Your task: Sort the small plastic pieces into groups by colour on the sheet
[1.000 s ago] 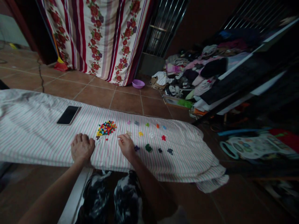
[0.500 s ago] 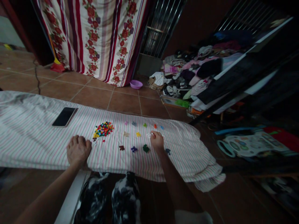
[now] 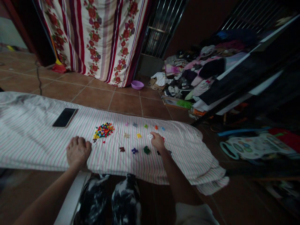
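Observation:
My left hand (image 3: 78,151) lies on the striped cloth with its fingers stretched out and nothing in them, just left of a mixed pile of small coloured pieces (image 3: 104,130). My right hand (image 3: 158,142) is at a little group of white pieces (image 3: 150,136), index fingertip on or just above them and the other fingers curled. Whether a piece is pinched in it is hidden. Around it are small one-colour groups: yellow pieces (image 3: 139,135), dark green pieces (image 3: 146,150), orange pieces (image 3: 156,127) and several more. The right hand and forearm partly cover red and dark groups.
A phone (image 3: 65,117) lies on the striped cloth (image 3: 30,131) to the left. Beyond the cloth are a tiled floor, a purple basin (image 3: 137,84), a floral curtain (image 3: 105,40) and a heap of clothes (image 3: 187,68). My knees (image 3: 126,197) are below the near edge.
At the white group, my right index finger has straightened a little, and more of the white pieces show beside its tip. The left hand stays in place.

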Available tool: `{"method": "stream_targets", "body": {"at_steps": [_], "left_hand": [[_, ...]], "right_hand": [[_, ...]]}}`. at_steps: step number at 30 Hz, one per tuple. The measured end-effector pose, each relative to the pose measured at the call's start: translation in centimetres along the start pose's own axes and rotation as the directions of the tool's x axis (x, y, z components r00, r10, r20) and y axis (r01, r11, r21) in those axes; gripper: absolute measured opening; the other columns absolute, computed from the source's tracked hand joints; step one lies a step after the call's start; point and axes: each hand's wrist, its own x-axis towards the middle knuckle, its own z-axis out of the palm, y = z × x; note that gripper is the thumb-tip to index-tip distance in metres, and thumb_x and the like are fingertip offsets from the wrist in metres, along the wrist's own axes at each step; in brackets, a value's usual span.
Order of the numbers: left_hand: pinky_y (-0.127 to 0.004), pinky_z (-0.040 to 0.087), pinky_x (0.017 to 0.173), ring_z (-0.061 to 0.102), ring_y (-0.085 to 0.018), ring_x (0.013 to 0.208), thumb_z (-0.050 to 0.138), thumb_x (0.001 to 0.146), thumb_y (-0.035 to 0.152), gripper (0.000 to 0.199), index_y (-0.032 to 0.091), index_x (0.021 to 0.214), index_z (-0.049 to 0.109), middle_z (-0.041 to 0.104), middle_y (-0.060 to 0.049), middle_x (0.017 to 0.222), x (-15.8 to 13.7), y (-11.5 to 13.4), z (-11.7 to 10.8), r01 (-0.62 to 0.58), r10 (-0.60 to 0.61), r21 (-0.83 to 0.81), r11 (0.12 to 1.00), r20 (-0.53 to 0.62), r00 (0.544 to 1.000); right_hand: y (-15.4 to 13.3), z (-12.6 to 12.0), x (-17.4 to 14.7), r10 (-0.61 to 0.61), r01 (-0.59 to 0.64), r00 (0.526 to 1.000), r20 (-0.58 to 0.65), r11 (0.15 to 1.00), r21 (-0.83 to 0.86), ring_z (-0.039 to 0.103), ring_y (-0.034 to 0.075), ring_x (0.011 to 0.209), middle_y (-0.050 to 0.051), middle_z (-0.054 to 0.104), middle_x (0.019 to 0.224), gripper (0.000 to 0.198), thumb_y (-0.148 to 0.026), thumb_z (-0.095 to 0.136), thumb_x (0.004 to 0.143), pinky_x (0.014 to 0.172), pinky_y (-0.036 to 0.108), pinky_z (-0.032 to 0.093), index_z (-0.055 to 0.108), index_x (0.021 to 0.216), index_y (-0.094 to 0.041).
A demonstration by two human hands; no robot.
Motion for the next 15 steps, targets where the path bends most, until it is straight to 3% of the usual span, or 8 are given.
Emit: {"method": "stream_targets", "body": {"at_steps": [4, 11, 15], "left_hand": [[-0.040, 0.037, 0.095, 0.045, -0.030, 0.123, 0.031, 0.087, 0.038, 0.040, 0.012, 0.104, 0.057, 0.053, -0.018, 0.126, 0.00, -0.08, 0.24, -0.001, 0.001, -0.004, 1.000, 0.001, 1.000], [-0.040, 0.037, 0.096, 0.046, -0.030, 0.123, 0.033, 0.087, 0.038, 0.039, 0.012, 0.102, 0.058, 0.055, -0.018, 0.125, -0.02, -0.08, 0.59, 0.009, -0.010, -0.026, 1.000, -0.046, 0.999], [-0.041, 0.037, 0.096, 0.046, -0.030, 0.122, 0.034, 0.086, 0.037, 0.039, 0.011, 0.102, 0.058, 0.055, -0.018, 0.124, -0.01, -0.12, 0.77, 0.007, -0.009, -0.031, 0.999, -0.068, 0.998]], "right_hand": [[0.00, 0.01, -0.04, 0.027, -0.026, 0.999, -0.019, 0.999, 0.024, 0.061, 0.018, 0.104, 0.008, 0.067, 0.115, 0.053, -0.002, 0.045, 0.073, 0.094, 0.026, 0.044, 0.066, 0.119, -0.017], [0.02, 0.18, -0.01, 0.021, -0.018, 0.999, -0.044, 0.998, 0.065, 0.063, 0.017, 0.099, 0.007, 0.070, 0.106, 0.050, -0.001, 0.043, 0.070, 0.093, 0.025, 0.045, 0.069, 0.110, -0.017], [0.33, 0.18, -0.01, 0.014, -0.005, 0.993, -0.116, 0.997, 0.079, 0.063, 0.018, 0.099, 0.007, 0.070, 0.105, 0.046, -0.003, 0.043, 0.072, 0.092, 0.027, 0.046, 0.070, 0.106, -0.019]]}}
